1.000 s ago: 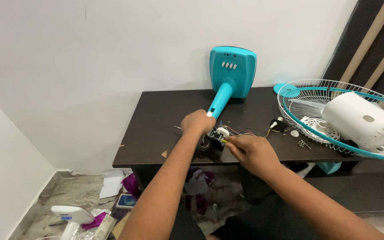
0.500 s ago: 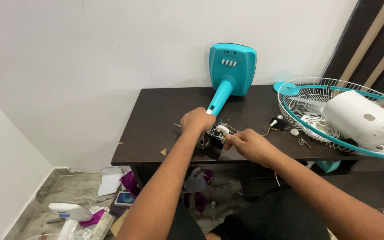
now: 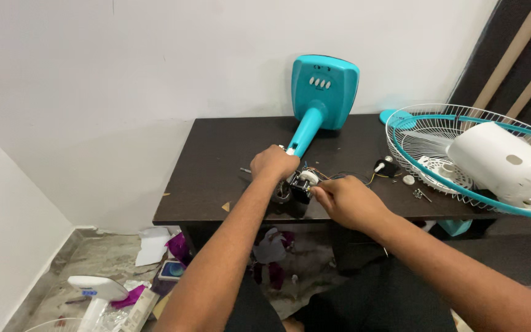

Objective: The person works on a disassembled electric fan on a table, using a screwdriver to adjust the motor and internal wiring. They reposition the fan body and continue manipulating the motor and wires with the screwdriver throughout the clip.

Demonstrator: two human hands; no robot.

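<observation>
Dark brown table (image 3: 216, 160) against a white wall, carrying everything below. At its right end, overhanging the edge: a teal-rimmed wire fan guard (image 3: 437, 154) lying like a shallow basket, with a white fan motor housing (image 3: 502, 163) resting inside it on the wires. Standing at the back of the table against the wall: a teal fan base (image 3: 325, 92) tipped up on edge, its teal stem (image 3: 305, 132) slanting down toward the hands. At the stem's lower end, near the front edge of the table: a small black and white motor part (image 3: 302, 183) with thin coloured wires (image 3: 345, 177) trailing right. Left hand (image 3: 273, 163) clenched over the stem's end, just above that part, knuckles up. Right hand (image 3: 346, 200) closed with fingertips pinching at the part's right side; impossible to tell whether something small is gripped between them. Further right on the table, near the guard: a small black piece (image 3: 388, 167) with a white knob, a white round cap (image 3: 408, 179) and a few loose screws (image 3: 419, 195). Down on the floor at left: scattered paper scraps (image 3: 153, 246) and purple wrappers (image 3: 178, 246), plus a white bottle-like object (image 3: 96, 289), only partly in view.
</observation>
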